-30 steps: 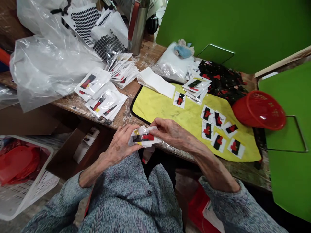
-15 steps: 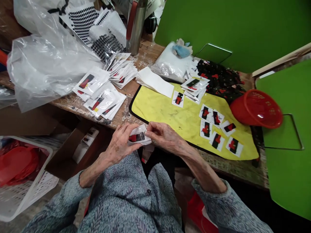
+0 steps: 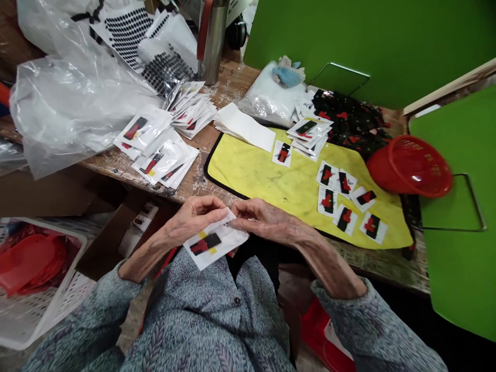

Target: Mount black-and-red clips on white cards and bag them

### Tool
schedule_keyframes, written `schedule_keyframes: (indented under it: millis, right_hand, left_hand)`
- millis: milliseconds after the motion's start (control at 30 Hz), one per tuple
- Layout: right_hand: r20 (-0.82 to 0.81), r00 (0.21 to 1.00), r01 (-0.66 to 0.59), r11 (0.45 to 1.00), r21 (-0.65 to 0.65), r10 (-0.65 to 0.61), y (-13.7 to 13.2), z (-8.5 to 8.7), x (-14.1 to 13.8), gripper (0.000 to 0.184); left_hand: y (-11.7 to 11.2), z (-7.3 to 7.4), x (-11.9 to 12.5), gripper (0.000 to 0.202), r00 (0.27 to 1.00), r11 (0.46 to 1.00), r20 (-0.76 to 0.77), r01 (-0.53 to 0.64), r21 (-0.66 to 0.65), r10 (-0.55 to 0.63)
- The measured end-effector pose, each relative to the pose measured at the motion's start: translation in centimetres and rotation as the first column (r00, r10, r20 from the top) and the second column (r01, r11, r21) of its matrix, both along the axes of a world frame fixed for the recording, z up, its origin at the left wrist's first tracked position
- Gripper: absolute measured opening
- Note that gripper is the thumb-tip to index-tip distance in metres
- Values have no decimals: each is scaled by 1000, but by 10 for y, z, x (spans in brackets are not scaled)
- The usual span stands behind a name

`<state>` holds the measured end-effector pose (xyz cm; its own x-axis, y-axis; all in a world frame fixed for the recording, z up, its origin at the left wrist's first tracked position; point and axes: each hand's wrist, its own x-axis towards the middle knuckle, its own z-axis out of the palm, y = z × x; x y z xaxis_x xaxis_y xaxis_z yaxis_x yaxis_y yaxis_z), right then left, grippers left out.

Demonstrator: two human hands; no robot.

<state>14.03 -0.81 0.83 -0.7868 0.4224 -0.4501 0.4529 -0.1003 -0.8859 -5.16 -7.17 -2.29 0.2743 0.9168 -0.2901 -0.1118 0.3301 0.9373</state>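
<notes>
Between my two hands, just off the table's front edge, is a small clear packet [image 3: 227,241] with a white card and a black and red piece inside. My left hand [image 3: 197,219] pinches its upper left edge between thumb and fingers. On the upper right part, my right hand [image 3: 259,219] is closed with thumb against fingertips. Beyond them on the yellow mat [image 3: 244,168] lie several white cards with black and red pieces, among them a single card [image 3: 282,153]. Filled packets [image 3: 165,160] lie in a loose pile at the table's left.
A red basket [image 3: 411,168] tips over at the right, beside a heap of black and red pieces [image 3: 351,121]. A steel flask [image 3: 213,46], dotted sticker sheets [image 3: 126,33] and a plastic bag [image 3: 73,108] stand behind. A white crate [image 3: 73,258] sits low left.
The packet has been turned and tilted, so its card face now shows fully below my hands. My left hand has shifted from its side to its upper edge.
</notes>
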Motion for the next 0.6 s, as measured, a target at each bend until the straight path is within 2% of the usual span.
schedule_keyframes:
  millis: [167, 267, 400, 500, 600]
  right_hand:
    - [-81, 995, -71, 991, -116, 62, -3, -19, 2, 30]
    - [-96, 994, -56, 989, -137, 43, -2, -19, 3, 34]
    - [-94, 995, -51, 990, -135, 38, -4, -14, 1, 40]
    - [-106, 994, -50, 984, -173, 32, -7, -15, 1, 39]
    - [-118, 993, -41, 981, -189, 18, -8, -20, 4, 37]
  left_hand:
    - [-5, 1, 4, 22, 999, 998, 21, 28, -64, -27]
    - [-6, 2, 5, 22, 1000, 998, 12, 20, -67, -19]
    - [-6, 3, 6, 19, 999, 999, -7, 35, -2, -35]
    - [-6, 1, 6, 18, 997, 998, -42, 60, 22, -59]
    - [-7, -1, 7, 19, 998, 998, 3, 55, 2, -55]
